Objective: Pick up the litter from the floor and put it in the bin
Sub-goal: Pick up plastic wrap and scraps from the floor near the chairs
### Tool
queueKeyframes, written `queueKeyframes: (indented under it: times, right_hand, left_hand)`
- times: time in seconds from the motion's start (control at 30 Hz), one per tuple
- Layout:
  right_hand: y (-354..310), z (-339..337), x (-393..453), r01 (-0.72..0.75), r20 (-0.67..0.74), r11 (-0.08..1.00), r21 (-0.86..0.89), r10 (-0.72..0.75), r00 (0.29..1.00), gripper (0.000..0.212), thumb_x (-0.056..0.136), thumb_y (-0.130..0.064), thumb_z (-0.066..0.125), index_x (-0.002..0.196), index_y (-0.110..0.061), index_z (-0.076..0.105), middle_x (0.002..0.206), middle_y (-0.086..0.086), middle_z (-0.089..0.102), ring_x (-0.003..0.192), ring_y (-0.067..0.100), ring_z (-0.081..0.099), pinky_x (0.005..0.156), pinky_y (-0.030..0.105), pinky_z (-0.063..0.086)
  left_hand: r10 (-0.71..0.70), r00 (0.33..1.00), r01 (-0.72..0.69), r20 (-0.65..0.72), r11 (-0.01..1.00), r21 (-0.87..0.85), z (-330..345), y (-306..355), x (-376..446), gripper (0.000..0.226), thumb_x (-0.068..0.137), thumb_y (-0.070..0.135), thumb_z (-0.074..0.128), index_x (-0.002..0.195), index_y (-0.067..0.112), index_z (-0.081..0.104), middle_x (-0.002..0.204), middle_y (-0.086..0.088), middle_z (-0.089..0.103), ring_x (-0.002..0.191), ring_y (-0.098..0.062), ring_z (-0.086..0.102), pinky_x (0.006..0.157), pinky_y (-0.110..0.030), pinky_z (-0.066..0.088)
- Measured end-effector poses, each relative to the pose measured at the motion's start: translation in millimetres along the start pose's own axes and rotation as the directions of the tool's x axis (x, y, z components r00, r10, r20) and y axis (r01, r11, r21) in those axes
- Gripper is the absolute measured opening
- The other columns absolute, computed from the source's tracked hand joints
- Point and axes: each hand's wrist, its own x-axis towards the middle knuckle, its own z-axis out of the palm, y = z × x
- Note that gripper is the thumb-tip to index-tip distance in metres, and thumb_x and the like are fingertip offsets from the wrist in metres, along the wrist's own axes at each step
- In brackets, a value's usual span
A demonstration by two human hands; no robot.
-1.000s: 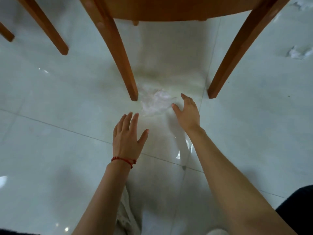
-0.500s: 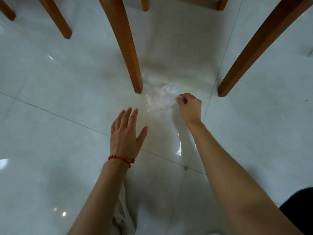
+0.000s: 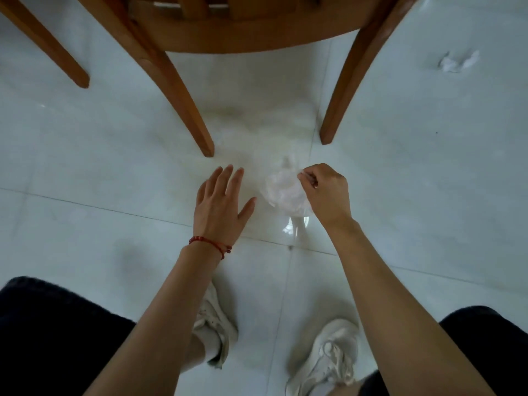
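One crumpled clear plastic wrapper [image 3: 285, 192] hangs pinched in the right hand [image 3: 328, 192] just in front of the chair legs [image 3: 197, 121], left hand [image 3: 221, 207] spread and holding nothing; risk: thin fingertip pinch slips on limp film, which drops.

Your right hand [image 3: 328, 192], which a second ago reached open toward the crumpled plastic wrapper [image 3: 285, 192], now pinches it and has drawn it back from the chair leg [image 3: 183, 101]. Your view has pulled back: your shoes [image 3: 328, 358] and dark trousers [image 3: 57, 332] now show.
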Motion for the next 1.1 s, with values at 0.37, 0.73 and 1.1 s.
queueKeyframes:
  times: [0.37,0.73,1.1]
  right_hand:
    - [-63,-191,-80,-0.128,-0.185,0.990,-0.052,0.117,0.976,0.012,0.083,-0.003,0.061,0.073,0.002,0.063,0.068,0.015,0.061,0.059,0.027,0.054,0.055,0.034,0.046]
    - [-136,-385,-173,-0.254,-0.438,0.967,-0.030,0.215,0.873,0.008,0.083,-0.002,0.063,0.079,0.003,0.065,0.073,0.017,0.065,0.064,0.027,0.060,0.058,0.025,0.040]
    - [-147,-543,-204,-0.240,-0.509,0.969,-0.059,0.177,0.842,0.006,0.084,-0.003,0.063,0.083,0.002,0.065,0.078,0.016,0.065,0.072,0.031,0.062,0.059,0.038,0.051]
  left_hand:
    - [0.243,0.967,-0.246,0.070,0.969,0.027,-132,122,-41,0.055,0.088,0.033,0.055,0.131,0.001,0.043,0.137,-0.022,0.044,0.129,-0.037,0.035,0.104,-0.047,0.028]
    - [0.453,0.884,-0.460,0.114,0.887,0.043,-278,261,-108,0.053,0.085,0.025,0.062,0.128,-0.002,0.046,0.134,-0.024,0.046,0.127,-0.039,0.038,0.102,-0.051,0.031]
    - [0.495,0.867,-0.498,0.058,0.859,0.120,-358,379,-123,0.053,0.082,0.025,0.067,0.123,-0.005,0.051,0.126,-0.027,0.052,0.119,-0.043,0.046,0.097,-0.052,0.038]
